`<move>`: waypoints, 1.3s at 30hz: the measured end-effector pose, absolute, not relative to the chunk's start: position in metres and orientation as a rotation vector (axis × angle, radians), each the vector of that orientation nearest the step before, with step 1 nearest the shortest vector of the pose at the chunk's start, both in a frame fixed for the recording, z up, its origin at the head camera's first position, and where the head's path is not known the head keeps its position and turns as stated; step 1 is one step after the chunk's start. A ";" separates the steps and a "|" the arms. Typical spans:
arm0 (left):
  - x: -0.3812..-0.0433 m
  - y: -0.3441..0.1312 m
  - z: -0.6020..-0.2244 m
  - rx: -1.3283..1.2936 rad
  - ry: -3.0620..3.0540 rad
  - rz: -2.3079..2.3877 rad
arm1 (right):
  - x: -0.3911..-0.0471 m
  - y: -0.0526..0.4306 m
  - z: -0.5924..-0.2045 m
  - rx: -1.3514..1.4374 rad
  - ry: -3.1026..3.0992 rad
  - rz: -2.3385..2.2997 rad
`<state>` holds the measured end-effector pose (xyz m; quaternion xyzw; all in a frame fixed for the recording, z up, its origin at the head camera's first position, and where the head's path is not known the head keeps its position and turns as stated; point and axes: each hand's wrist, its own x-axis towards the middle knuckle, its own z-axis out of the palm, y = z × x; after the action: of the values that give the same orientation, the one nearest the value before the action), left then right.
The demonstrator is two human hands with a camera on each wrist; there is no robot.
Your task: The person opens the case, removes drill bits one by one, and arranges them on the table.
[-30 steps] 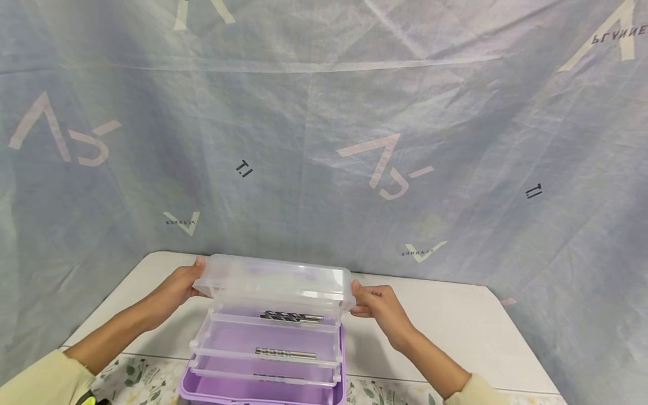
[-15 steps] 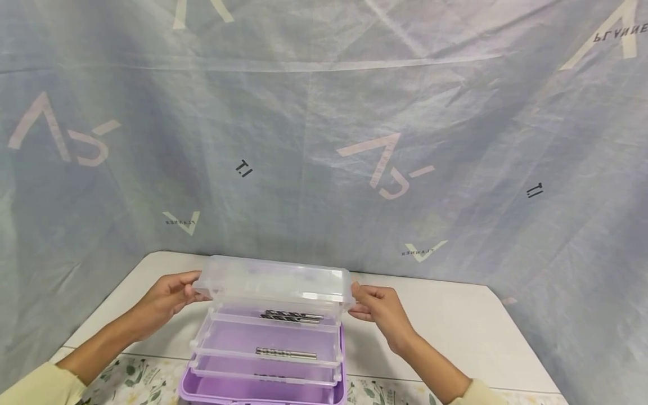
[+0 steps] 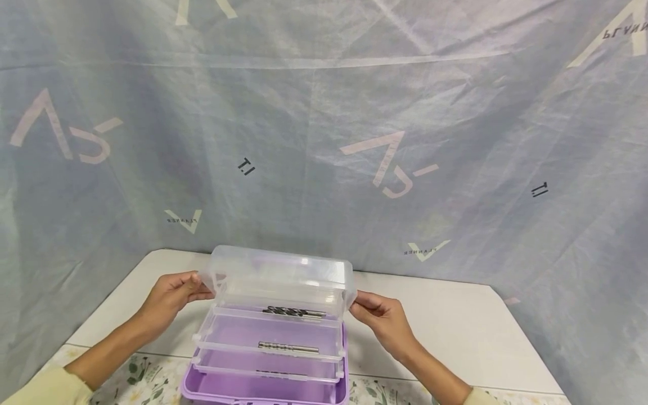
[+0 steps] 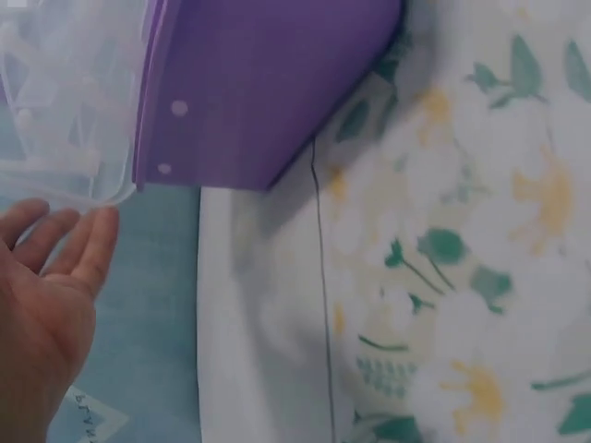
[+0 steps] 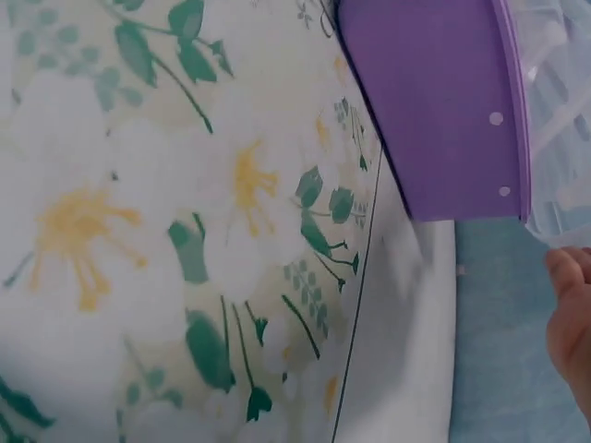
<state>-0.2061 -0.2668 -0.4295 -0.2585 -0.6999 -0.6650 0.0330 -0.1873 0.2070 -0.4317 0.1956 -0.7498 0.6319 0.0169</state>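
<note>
A purple toolbox (image 3: 265, 388) with a clear plastic lid (image 3: 283, 270) stands at the front of the table, its lid raised. Stepped clear trays (image 3: 228, 323) show inside. Dark twist drill bits (image 3: 293, 311) lie in the upper tray, and a silver bit (image 3: 288, 347) in the one below. My left hand (image 3: 164, 301) holds the lid's left end at the edge; its fingers look fairly straight in the left wrist view. At the opposite end, my right hand (image 3: 387, 323) pinches the lid's right edge between thumb and fingers.
A white board (image 3: 430, 337) lies under and behind the toolbox, beside a floral cloth (image 3: 142, 374) at the front edge. Behind the table hangs a grey-blue printed sheet (image 3: 304, 140), which also rises at both sides.
My left hand has shifted its fingers on the lid's end. The lid has tilted forward and up a little, with its curved top rising, and my right hand has turned with it.
</note>
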 end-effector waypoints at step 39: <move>-0.256 -0.249 -0.439 -0.177 -2.484 -1.996 | -0.263 0.176 -0.436 -0.007 -2.379 1.994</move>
<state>-0.2562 -0.2492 -0.4388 -0.0553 -0.7781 -0.6251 -0.0249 -0.2628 0.1764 -0.4355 -0.0023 -0.7662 0.6423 0.0188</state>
